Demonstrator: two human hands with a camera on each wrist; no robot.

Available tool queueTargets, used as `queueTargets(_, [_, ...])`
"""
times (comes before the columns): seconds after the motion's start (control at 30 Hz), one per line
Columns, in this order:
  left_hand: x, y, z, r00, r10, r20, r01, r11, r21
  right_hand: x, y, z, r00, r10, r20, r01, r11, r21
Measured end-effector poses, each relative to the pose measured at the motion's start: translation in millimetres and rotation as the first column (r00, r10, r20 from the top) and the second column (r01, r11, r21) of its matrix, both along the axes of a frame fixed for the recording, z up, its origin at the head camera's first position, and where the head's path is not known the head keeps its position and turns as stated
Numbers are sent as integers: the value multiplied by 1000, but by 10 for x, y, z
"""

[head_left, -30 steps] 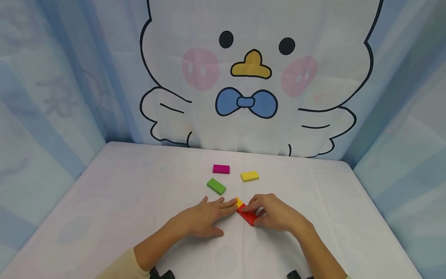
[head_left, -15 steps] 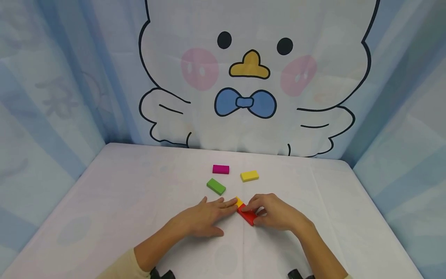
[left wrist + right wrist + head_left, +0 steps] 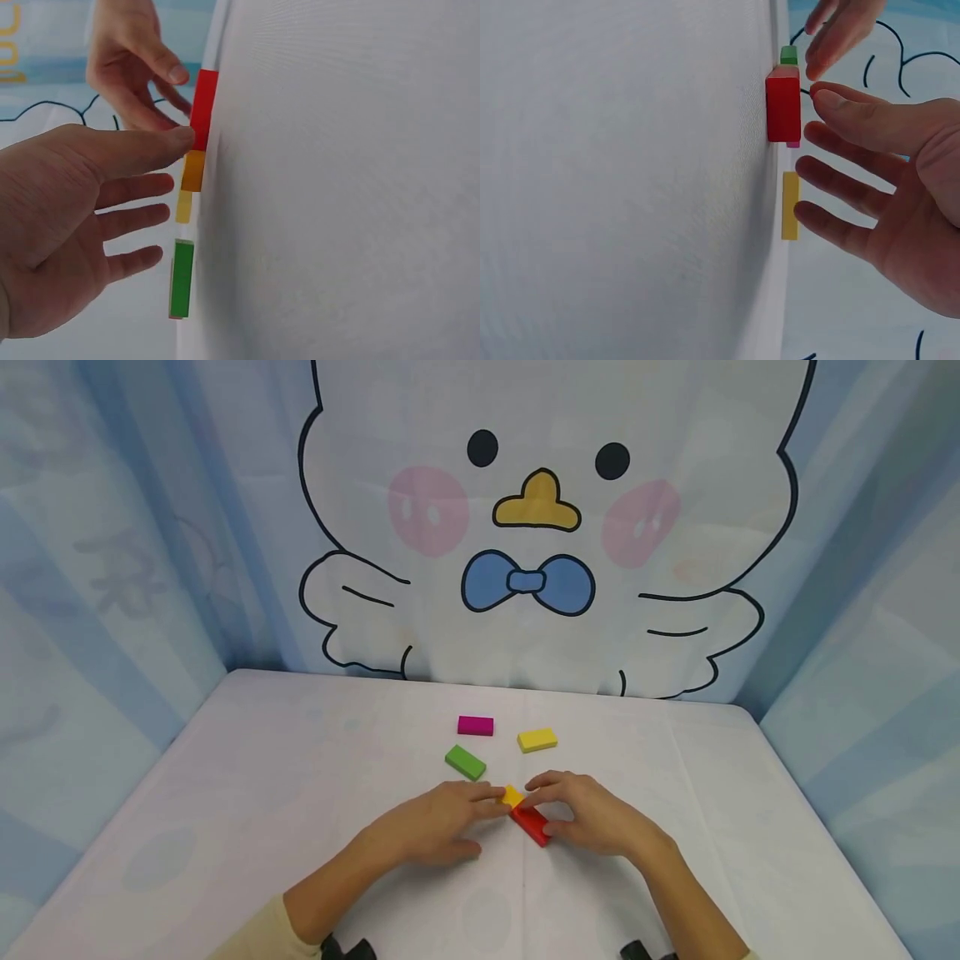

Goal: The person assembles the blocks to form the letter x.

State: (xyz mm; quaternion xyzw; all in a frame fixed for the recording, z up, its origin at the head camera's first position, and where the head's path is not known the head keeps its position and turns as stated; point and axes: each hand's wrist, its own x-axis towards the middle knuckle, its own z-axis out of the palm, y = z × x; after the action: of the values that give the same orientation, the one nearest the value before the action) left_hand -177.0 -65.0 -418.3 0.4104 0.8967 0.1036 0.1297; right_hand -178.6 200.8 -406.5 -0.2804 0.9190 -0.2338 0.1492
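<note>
A red block (image 3: 531, 826) and an orange block (image 3: 512, 797) lie end to end on the table, slanting. My left hand (image 3: 444, 823) is beside them, its fingers straight and fingertips close to the orange block. In the left wrist view its thumb overlaps the point where the red block (image 3: 202, 110) and orange block (image 3: 193, 171) meet. My right hand (image 3: 592, 814) hovers at the red block's right side. The right wrist view shows this hand (image 3: 900, 180) with loosely spread fingers and nothing between them, the thumb apart from the red block (image 3: 784, 109).
Behind the hands lie a green block (image 3: 466, 762), a magenta block (image 3: 476, 726) and a yellow block (image 3: 537, 740). A white cloth covers the table (image 3: 300, 727). A printed curtain (image 3: 525, 643) hangs along the back and sides.
My right fingers have lifted and loosened from the red block. My left fingers have drawn back slightly, uncovering more of the orange block. The blocks stay about where they were.
</note>
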Motion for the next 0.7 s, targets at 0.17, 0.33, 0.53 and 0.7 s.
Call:
queueTargets(0.17, [-28, 3, 41, 997, 7, -72, -2, 998, 60, 11, 10, -18, 1000, 8, 20, -8, 1000, -16])
queueTargets(0.33, [-57, -16, 60, 994, 30, -108, -23, 998, 66, 15, 13, -40, 997, 26, 66, -25, 999, -21])
queueTargets(0.53, [-95, -67, 63, 994, 54, -96, -46, 995, 84, 29, 12, -47, 996, 43, 77, -42, 999, -18])
queueTargets(0.7, [-137, -126, 57, 992, 84, -90, -74, 991, 108, 35, 7, -56, 995, 64, 76, -62, 998, -22])
